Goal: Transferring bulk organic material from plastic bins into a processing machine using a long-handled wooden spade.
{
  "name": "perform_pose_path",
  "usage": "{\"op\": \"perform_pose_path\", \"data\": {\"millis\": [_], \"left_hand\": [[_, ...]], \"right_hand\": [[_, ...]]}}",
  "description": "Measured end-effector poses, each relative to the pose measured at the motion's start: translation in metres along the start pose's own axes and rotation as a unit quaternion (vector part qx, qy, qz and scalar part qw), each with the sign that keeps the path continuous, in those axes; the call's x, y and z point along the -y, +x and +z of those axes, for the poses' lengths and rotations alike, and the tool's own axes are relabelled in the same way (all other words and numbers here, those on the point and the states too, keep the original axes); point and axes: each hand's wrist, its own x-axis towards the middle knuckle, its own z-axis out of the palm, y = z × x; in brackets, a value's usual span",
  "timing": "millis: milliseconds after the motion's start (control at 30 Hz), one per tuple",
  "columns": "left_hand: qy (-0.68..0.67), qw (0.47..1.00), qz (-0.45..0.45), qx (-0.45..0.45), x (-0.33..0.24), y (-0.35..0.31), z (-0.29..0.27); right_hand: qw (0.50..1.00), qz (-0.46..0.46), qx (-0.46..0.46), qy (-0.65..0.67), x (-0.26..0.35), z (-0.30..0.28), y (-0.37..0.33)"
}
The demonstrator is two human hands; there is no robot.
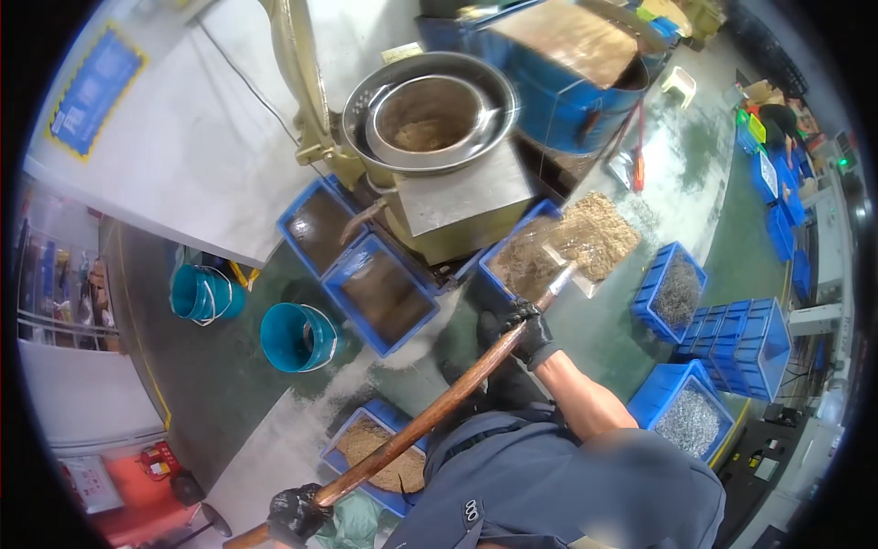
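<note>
Our right hand [529,334] clasps the shovel [425,421] nearer the machine [462,201], our left hand [294,514] clasps farther off; we should keep it level.

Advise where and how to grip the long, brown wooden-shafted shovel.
Best on the brown wooden shaft, probably from its near side: black-gloved right hand towards the grey metal socket, black-gloved left hand well back. It is long and slants forward-right, so spaced hands should steady it.
</note>
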Motion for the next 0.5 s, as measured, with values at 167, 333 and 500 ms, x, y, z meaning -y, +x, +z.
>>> {"op": "perform_pose_path", "data": {"millis": [167, 333, 500], "left_hand": [[0.006, 0.999, 0.009, -0.044, -0.003, 0.003, -0.036], [-0.041, 0.998, 0.021, -0.035, -0.005, 0.014, -0.058], [-0.035, 0.985, 0.06, -0.16, 0.042, 0.019, 0.013]], "right_hand": [[0.987, -0.025, -0.142, -0.071, 0.019, 0.047, 0.002], [0.985, -0.021, -0.152, -0.078, 0.043, 0.079, 0.02], [0.986, -0.003, -0.136, -0.096, 0.049, 0.131, 0.047]]}}
